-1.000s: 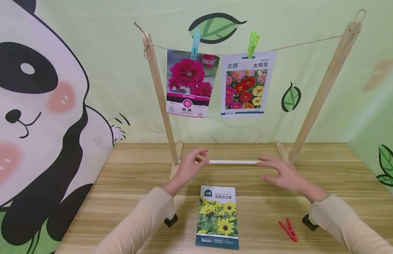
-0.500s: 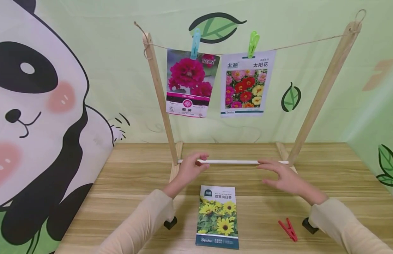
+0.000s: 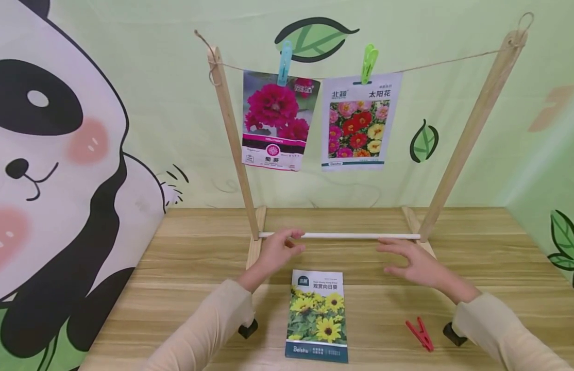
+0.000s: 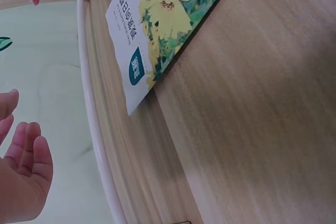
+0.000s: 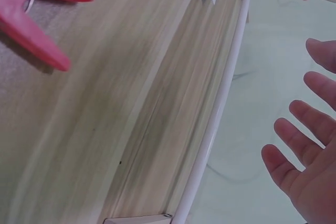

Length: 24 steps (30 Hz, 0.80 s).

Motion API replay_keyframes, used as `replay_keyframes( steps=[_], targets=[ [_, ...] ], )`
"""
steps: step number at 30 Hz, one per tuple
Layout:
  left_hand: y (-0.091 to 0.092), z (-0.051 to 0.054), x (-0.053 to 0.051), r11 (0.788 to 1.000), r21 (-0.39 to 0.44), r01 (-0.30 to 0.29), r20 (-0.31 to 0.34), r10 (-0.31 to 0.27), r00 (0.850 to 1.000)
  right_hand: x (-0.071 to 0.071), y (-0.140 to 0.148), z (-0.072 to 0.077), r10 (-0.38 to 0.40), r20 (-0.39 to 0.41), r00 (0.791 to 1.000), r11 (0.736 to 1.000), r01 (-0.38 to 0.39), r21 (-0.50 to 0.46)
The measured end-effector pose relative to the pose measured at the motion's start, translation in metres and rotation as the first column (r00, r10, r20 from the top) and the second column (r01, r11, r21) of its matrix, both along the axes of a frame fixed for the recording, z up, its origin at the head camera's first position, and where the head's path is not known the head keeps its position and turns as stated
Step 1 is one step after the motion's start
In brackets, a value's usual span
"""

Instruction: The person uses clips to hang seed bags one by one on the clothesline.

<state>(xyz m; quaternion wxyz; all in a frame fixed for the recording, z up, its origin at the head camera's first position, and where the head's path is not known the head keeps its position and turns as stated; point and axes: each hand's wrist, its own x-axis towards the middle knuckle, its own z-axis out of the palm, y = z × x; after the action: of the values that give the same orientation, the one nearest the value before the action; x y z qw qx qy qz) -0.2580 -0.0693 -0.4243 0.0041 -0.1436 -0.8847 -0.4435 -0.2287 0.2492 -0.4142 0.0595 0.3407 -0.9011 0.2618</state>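
Yellow-flowered packet (image 3: 317,315) on table (image 3: 375,319), contents out of sight.

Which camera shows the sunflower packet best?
The head view, because the packet lies there whole, front side up, with nothing covering it. The left wrist view shows it bigger, but the picture's top edge cuts it off. The right wrist view catches only a pale corner at the top.

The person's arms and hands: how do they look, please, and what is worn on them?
The left sleeve and the right sleeve are long, plain and pale beige, with a small black block showing at the end of each. The left hand and right hand wear no gloves, and no rings are visible.
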Motion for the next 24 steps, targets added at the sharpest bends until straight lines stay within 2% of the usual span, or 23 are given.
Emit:
replay_keyframes(
  steps=[4, 12, 19, 24],
  targets=[
    [-0.001, -0.004, 0.000, 1.000, 0.001, 0.008, -0.004, -0.008, 1.000, 0.000, 0.001, -0.003, 0.000, 0.032, 0.999, 1.000, 0.001, -0.012],
    [-0.004, -0.011, 0.000, 1.000, -0.008, 0.021, 0.008, -0.021, 1.000, 0.000, 0.005, -0.010, 0.010, 0.046, 0.999, 1.000, -0.009, -0.021],
    [-0.004, -0.013, 0.002, 0.999, -0.022, 0.037, 0.070, -0.035, 0.997, 0.005, 0.006, -0.011, 0.010, 0.097, 0.995, 1.000, -0.008, -0.025],
    [-0.006, -0.016, 0.003, 0.998, -0.042, 0.047, 0.058, -0.044, 0.997, 0.007, 0.008, -0.015, 0.006, 0.096, 0.995, 1.000, -0.004, -0.022]
  ],
)
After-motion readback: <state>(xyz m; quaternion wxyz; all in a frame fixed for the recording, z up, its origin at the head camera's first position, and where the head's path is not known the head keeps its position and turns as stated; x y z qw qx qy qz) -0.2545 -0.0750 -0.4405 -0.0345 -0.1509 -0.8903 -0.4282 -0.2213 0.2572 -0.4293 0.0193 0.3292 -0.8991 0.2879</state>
